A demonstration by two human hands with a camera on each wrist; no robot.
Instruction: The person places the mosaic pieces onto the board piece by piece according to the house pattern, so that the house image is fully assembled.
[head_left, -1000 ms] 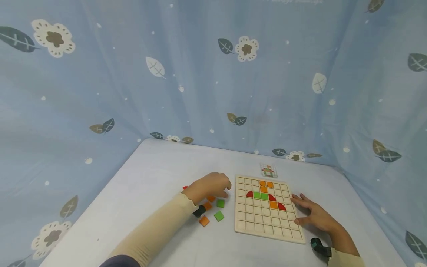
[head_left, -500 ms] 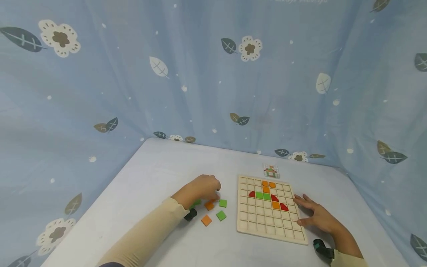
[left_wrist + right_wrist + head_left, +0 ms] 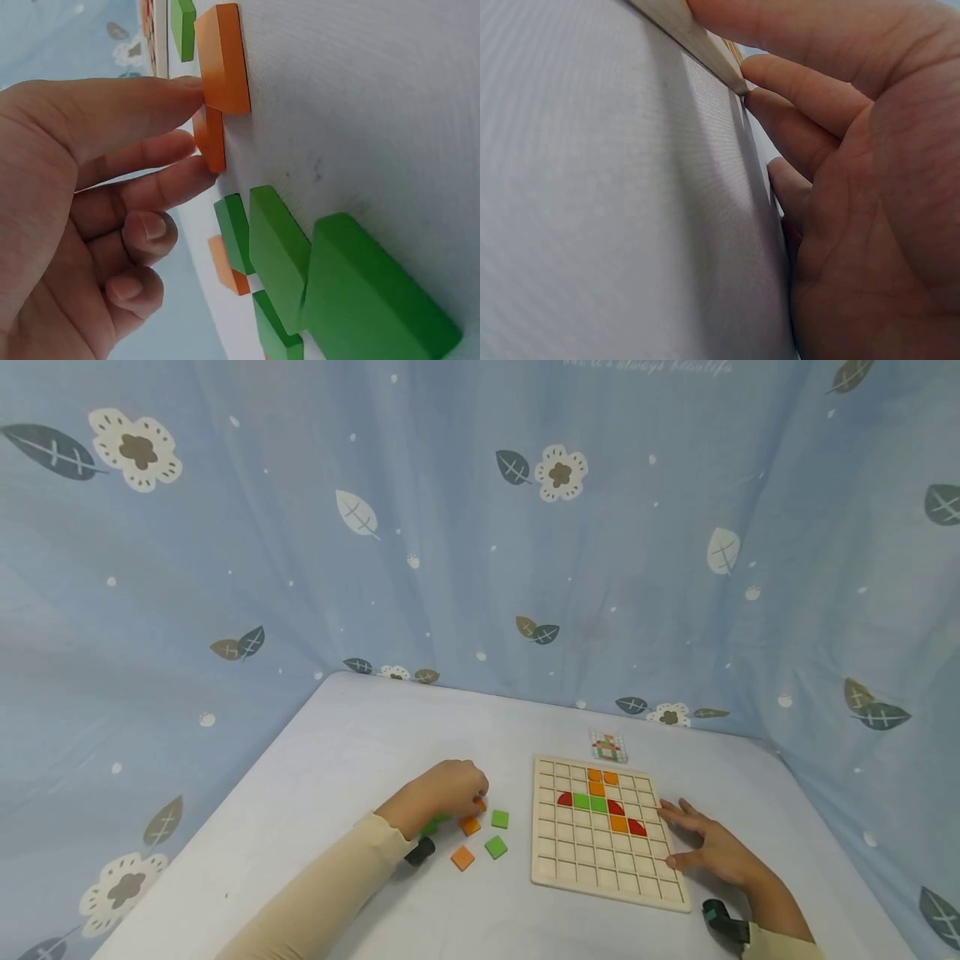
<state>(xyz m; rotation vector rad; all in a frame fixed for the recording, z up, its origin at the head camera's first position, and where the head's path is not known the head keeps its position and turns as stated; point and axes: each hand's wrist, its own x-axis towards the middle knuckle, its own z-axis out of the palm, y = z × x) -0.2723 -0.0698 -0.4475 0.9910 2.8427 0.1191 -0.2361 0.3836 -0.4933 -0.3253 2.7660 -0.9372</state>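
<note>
In the head view my left hand point(image 3: 448, 787) is low over loose tiles left of the board, its thumb and fingertips pinching an orange tile point(image 3: 480, 805). The left wrist view has this orange tile point(image 3: 211, 141) between thumb and fingers, partly behind a second orange tile point(image 3: 225, 60) on the table. Several green tiles point(image 3: 274, 247) lie beside the fingers. My right hand point(image 3: 712, 843), fingers spread, touches the right edge of a pale wooden grid board point(image 3: 577, 853). Orange, green and red pieces sit in the board's upper and middle squares.
A small pattern card point(image 3: 609, 747) lies just behind the board. Loose green point(image 3: 496, 847) and orange point(image 3: 462, 858) tiles are spread between the left hand and the board. A blue leaf-print curtain point(image 3: 450, 527) surrounds the white table point(image 3: 360, 718).
My left hand has moved left, away from the board, and come down onto an orange tile, which it now pinches. The right hand stays at the board's edge.
</note>
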